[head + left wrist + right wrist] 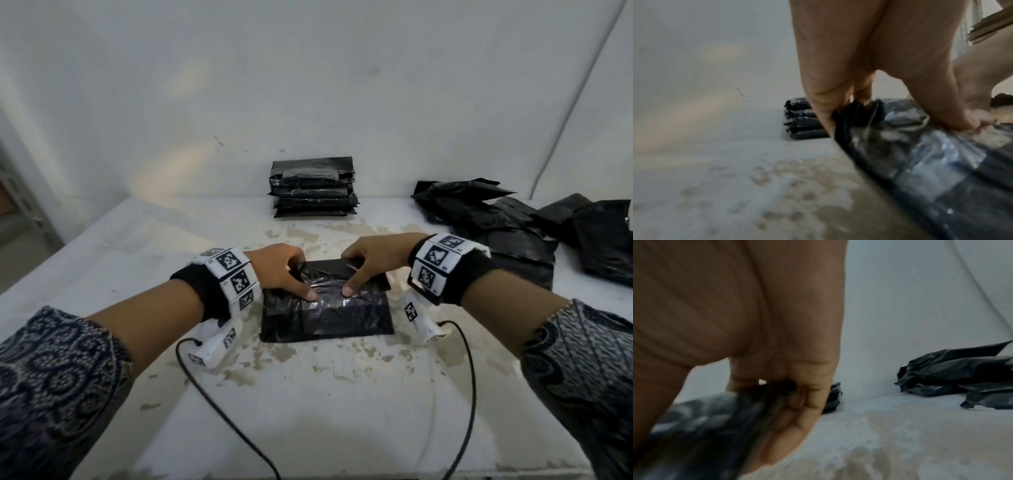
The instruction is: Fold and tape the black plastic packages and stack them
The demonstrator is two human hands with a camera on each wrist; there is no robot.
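Package (325,308) flat on table (137,246), near centre. Left hand (277,270) and right hand (373,260) gripping its far folded edge, fingers curled over, thumbs pressed on top at shiny tape (329,301). Stack (313,187) far centre by wall. Loose bags (496,219) far right.

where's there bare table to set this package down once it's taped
Free: the table's left side, left of the finished stack, and the near edge in front of the package both hands grip, though cables trail there. Crowded: the right rear, where the loose unfolded bags sprawl.
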